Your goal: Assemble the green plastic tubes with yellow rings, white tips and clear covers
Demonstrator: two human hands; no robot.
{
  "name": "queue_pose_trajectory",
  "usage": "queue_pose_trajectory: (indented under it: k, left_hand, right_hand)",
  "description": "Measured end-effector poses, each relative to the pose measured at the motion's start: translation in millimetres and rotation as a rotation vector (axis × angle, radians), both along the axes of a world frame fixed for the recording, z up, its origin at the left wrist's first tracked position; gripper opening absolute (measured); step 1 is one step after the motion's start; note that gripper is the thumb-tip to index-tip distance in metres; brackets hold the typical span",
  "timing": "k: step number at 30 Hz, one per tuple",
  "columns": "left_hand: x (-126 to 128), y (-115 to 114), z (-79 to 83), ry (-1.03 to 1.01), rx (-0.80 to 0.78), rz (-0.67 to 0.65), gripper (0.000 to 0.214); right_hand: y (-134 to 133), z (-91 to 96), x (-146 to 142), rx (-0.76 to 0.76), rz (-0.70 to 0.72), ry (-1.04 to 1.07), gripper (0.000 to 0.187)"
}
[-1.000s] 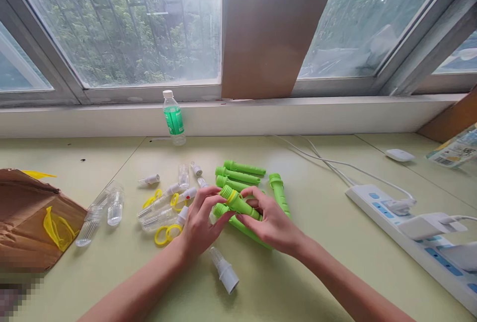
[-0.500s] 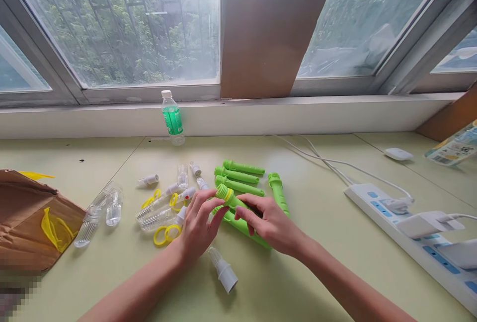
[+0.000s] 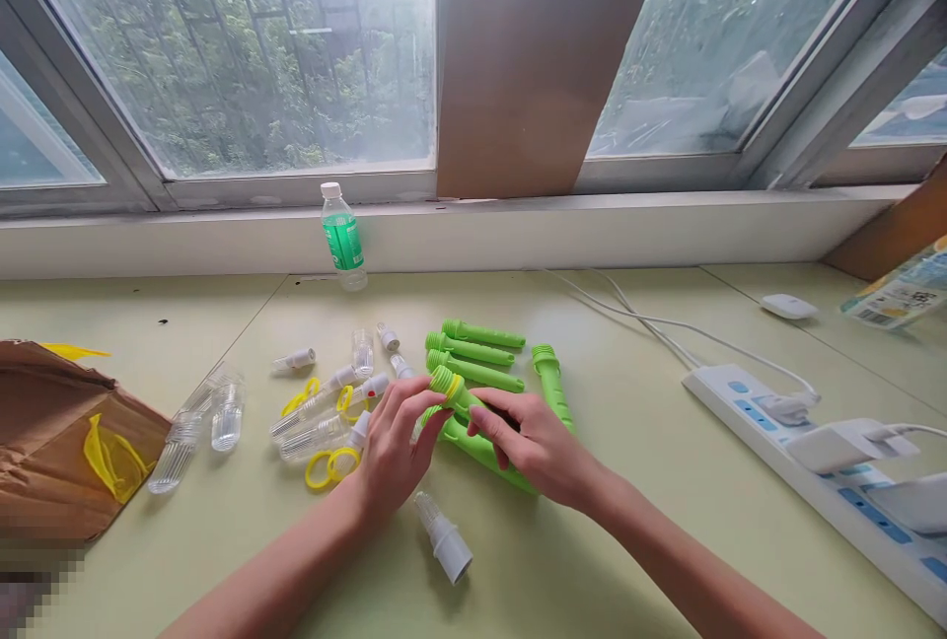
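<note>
Both of my hands grip one green plastic handle tube (image 3: 463, 400) with a threaded end. My left hand (image 3: 396, 442) pinches it near the threads, at a yellow ring (image 3: 448, 387) seated around the neck. My right hand (image 3: 529, 442) is closed around its lower body; fingers hide part of it. Beneath lies another green tube (image 3: 492, 457), partly covered. Behind are several like it, including a green tube (image 3: 480, 334) at the back and an angled green tube (image 3: 551, 383) to the right. A grey-white cone-shaped fitting with a clear tip (image 3: 446, 542) lies in front.
Left of my hands lie clear ribbed tubes (image 3: 315, 437), loose yellow rings (image 3: 320, 469) and small white-capped pieces (image 3: 294, 360). A brown paper bag (image 3: 51, 422) sits far left. A bottle (image 3: 344, 240) stands by the sill; a white power strip (image 3: 799, 461) with cables lies right.
My hands and the held green tube keep almost the same place and grip. Only a very slight shift of the whole view shows.
</note>
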State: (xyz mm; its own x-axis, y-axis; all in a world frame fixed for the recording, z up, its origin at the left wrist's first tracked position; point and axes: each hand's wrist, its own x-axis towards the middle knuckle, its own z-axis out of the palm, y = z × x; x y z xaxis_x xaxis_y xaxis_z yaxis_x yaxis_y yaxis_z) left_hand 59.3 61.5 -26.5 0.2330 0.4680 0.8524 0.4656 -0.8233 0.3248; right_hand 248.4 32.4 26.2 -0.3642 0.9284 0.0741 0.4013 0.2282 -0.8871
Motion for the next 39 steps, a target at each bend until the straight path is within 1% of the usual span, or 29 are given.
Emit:
queue_pose_trajectory:
  k: [6,20,26,31,33,36,39]
  left_hand:
    - [1.1,-0.5,1.5,-0.015,-0.025,0.013,0.032]
    - [2.3,-0.7,2.8,-0.033,-0.061,0.011,0.024]
    - [2.5,0.0,1.5,-0.033,-0.053,0.028,0.023]
    - [2.2,0.5,-0.2,-0.022,-0.062,0.044,0.02]
    - [2.2,0.6,-1.4,-0.037,-0.072,0.037,0.018]
    - [2.1,0.1,-2.8,-0.089,-0.084,0.009,0.022]
    - [1.7,-0.6,-2.7,-0.09,-0.101,-0.004,0.022]
  right_hand:
    - [-0.3,-0.4,-0.9,0.03,-0.016,-0.016,0.031]
    - [-0.6,0.7,-0.9,0.016,-0.034,-0.017,0.031]
    - [-0.4,-2.9,-0.7,-0.042,-0.023,-0.009,0.035]
    - [0.4,-5.1,-1.2,-0.06,-0.024,0.001,0.036]
    - [0.2,-5.0,-1.5,-0.06,-0.023,0.006,0.036]
    - [-0.6,-4.7,-2.2,-0.07,-0.016,0.007,0.037]
    - [-1.4,-4.6,-2.5,-0.08,-0.012,0.016,0.037]
